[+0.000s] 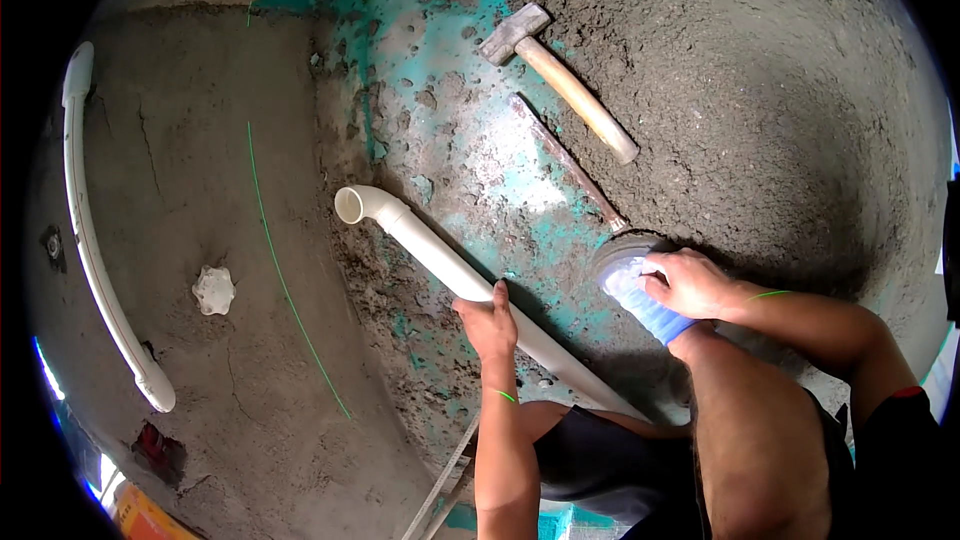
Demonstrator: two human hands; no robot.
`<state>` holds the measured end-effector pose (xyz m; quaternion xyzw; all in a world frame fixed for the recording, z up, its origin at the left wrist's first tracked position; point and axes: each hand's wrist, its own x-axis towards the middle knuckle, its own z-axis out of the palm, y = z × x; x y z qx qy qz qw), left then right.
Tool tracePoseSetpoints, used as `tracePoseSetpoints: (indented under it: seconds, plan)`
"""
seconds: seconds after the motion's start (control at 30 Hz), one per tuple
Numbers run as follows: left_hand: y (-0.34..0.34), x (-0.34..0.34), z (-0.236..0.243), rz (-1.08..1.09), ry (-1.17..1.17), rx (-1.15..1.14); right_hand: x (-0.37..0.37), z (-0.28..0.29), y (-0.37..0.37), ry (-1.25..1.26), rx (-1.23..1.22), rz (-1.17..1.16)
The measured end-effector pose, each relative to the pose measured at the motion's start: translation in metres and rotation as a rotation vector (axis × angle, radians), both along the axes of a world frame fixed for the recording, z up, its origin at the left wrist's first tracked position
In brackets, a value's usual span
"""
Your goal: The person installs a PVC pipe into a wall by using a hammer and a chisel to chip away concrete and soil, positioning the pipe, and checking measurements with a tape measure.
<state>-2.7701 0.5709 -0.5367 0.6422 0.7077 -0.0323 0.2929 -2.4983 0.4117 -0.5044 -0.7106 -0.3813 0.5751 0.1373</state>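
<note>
Gripping a long, off-white plastic pipe [440,255] with an elbow end, your left hand [487,322] holds it along its straight run, slanting across the teal-stained, gritty floor [470,165]. Your right hand [690,283] curls against your blue foot covering [645,308]; its grip is unclear. The pipe looks light, stiff, smooth; mid-length offers the best hold.

Nothing can be read — marks on the orange object [150,518] are too small.
</note>
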Motion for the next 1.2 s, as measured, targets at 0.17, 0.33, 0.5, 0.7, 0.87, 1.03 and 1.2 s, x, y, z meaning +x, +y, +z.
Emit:
tracePoseSetpoints:
  seconds: [0.17, 0.33, 0.5, 0.7, 0.87, 1.03, 1.2]
  plan:
    - [0.001, 0.01, 0.007, 0.05, 0.025, -0.096, -0.002, -0.007, 0.0, -0.06, -0.011, 0.005]
    - [0.0, 0.013, 0.01, 0.074, -0.015, -0.127, 0.0, -0.004, 0.003, -0.025, -0.07, 0.003]
    - [0.001, 0.006, 0.006, 0.054, -0.024, -0.137, -0.002, -0.007, 0.005, -0.073, 0.0, -0.004]
    - [0.002, 0.001, 0.003, 0.077, -0.066, -0.127, -0.001, -0.009, 0.01, -0.057, -0.004, 0.021]
    - [0.0, -0.007, -0.001, -0.003, -0.118, -0.038, 0.0, -0.008, 0.01, -0.06, 0.003, 0.058]
    - [-0.002, 0.0, 0.001, 0.001, -0.055, -0.056, -0.002, -0.008, 0.015, -0.032, -0.019, -0.003]
    - [0.004, 0.01, 0.011, -0.017, -0.06, -0.112, 0.006, -0.006, 0.014, 0.015, -0.054, -0.03]
